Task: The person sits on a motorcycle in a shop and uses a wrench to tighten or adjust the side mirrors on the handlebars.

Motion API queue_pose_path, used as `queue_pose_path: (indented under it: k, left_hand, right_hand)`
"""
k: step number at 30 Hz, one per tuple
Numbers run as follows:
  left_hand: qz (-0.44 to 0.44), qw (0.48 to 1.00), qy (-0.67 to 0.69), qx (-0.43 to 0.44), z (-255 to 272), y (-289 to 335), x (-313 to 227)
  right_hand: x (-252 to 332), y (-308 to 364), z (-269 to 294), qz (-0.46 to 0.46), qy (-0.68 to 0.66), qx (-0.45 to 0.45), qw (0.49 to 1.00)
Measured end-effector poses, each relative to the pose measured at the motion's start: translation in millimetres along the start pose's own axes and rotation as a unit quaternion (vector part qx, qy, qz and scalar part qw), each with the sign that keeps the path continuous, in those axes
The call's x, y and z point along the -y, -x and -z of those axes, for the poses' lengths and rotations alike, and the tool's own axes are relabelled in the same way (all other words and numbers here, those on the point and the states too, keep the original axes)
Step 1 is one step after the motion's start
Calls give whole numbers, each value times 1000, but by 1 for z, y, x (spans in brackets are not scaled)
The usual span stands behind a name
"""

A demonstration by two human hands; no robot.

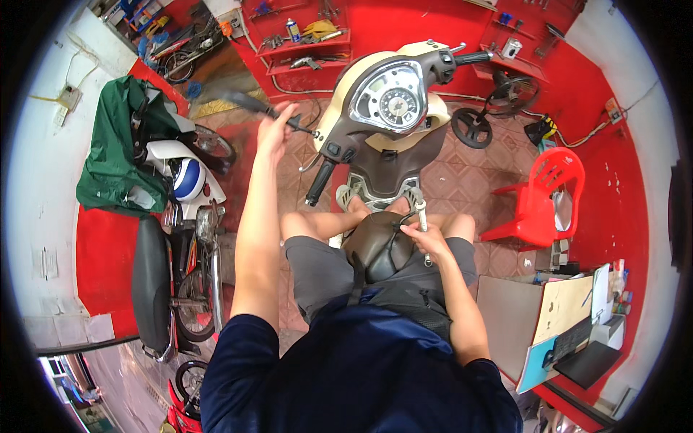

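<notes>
I sit astride a cream and brown scooter (390, 155), its round dial (398, 105) ahead of me. At the left handlebar, my left hand (273, 133) is closed around the black stem of a rear-view mirror (249, 103); the mirror's head is blurred. The stem's lower end meets the handlebar by the brake lever, though whether it is seated there I cannot tell. Over the brown seat (364, 242), my right hand (427, 242) grips a silver wrench (421, 214) held nearly upright. Beside that hand, a dark, thin, curved thing (392, 249) lies over the seat; its kind is unclear.
On the left stand a motorcycle (153, 278) and another vehicle under a green cover (115, 155). A red plastic chair (538, 195) and a desk (505, 317) are at the right. Tools lie on red wall shelves (307, 52); a black fan (512, 94) stands behind the scooter.
</notes>
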State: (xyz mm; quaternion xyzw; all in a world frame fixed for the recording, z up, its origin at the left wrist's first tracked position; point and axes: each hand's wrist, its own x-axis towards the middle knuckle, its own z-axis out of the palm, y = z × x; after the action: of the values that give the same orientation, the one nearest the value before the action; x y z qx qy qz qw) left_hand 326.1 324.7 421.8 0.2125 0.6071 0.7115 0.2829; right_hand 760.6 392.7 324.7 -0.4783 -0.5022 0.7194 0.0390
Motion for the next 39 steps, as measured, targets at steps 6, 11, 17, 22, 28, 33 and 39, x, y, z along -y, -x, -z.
queue_pose_path:
  k: [6, 11, 17, 22, 28, 33, 39]
  left_hand:
    - [-86, 985, 146, -19, -14, 81, 32]
    - [-174, 984, 7, 24, -14, 82, 23]
    - [-196, 908, -370, -27, -37, 37, -35]
    - [7, 1000, -7, 8, -17, 10, -5]
    - [-96, 994, 45, -19, -6, 76, 35]
    - [-154, 981, -42, 111, 14, 67, 30]
    - [-256, 891, -373, -44, -39, 46, -39]
  right_hand:
    - [-6, -7, 2, -9, -4, -5, 1000]
    - [-9, -13, -4, -11, 3, 17, 1000]
    - [-8, -9, -6, -5, 15, 14, 1000]
    - [-7, -5, -3, -2, 13, 7, 1000]
    - [-14, -14, 0, 36, 31, -12, 999]
    - [-11, -15, -10, 38, 54, 14, 998]
    - [-10, -12, -18, 35, 92, 39, 994]
